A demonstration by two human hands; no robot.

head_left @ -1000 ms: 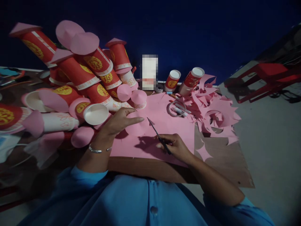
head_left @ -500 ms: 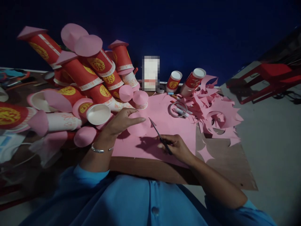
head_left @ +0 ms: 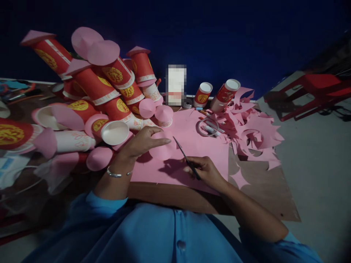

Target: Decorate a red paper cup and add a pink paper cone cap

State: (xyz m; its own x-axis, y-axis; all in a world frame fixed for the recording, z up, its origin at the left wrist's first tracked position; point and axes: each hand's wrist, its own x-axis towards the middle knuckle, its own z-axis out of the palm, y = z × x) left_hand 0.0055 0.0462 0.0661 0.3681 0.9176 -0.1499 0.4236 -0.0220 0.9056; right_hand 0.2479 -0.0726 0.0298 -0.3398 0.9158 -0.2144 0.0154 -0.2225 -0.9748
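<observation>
A round pink paper disc (head_left: 162,150) is held in my left hand (head_left: 144,141), the thumb on top of it and the other fingers partly hidden. My right hand (head_left: 204,170) is closed round the dark handles of a pair of scissors (head_left: 189,162). The scissors point up and left, their tip close to the disc's right edge. Below both hands lies a large pink sheet (head_left: 211,155) on the brown table (head_left: 178,197).
Red paper cups with pink cones (head_left: 94,86) are heaped at the left. Pink scraps (head_left: 255,135) lie at the right, beside a tape ring (head_left: 207,127). Two cup pieces (head_left: 203,95) stand at the back. A red stool (head_left: 315,89) is on the floor at far right.
The pink disc and my left thumb have shifted very slightly right and down. My right hand and the scissors look unchanged.
</observation>
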